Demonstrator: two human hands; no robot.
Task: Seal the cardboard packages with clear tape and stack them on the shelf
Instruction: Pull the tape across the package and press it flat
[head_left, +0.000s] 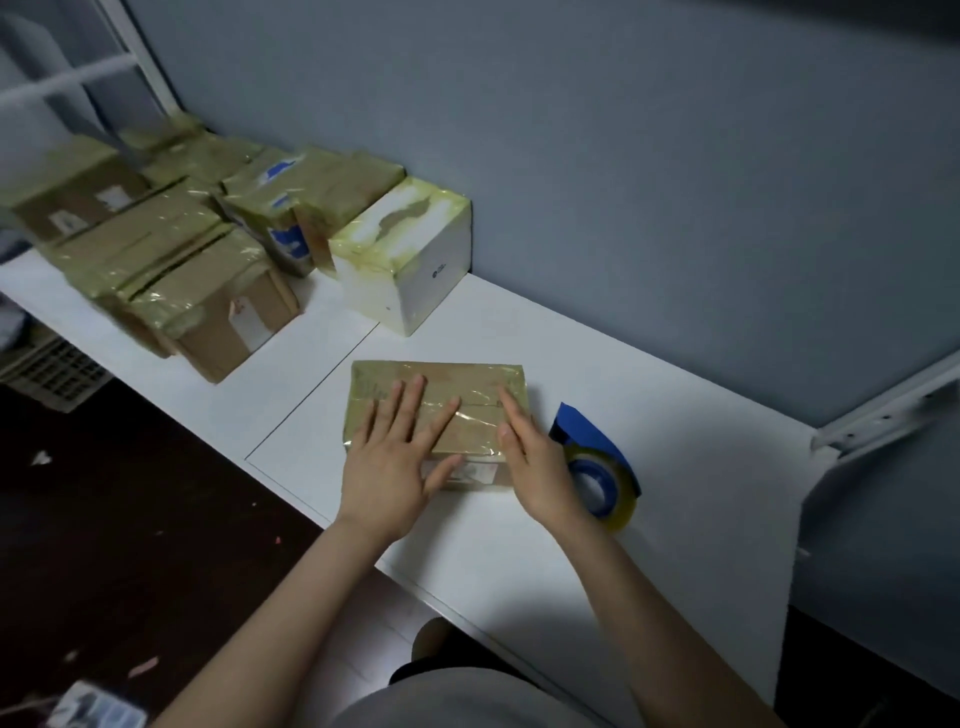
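Note:
A flat cardboard package (467, 384) wrapped in clear tape lies on the white table (649, 395) in front of me. My left hand (395, 457) lies flat on its top, fingers spread and straight. My right hand (530, 462) presses with straight fingers along the package's right edge. A blue tape dispenser (597, 462) with a roll of clear tape stands just right of the package, partly behind my right hand.
Several taped cardboard packages (171, 260) are grouped at the table's far left, with a white taped box (410, 260) beside them near the grey wall. White shelf frame bars (883, 410) stand at right. A dark floor lies to the left.

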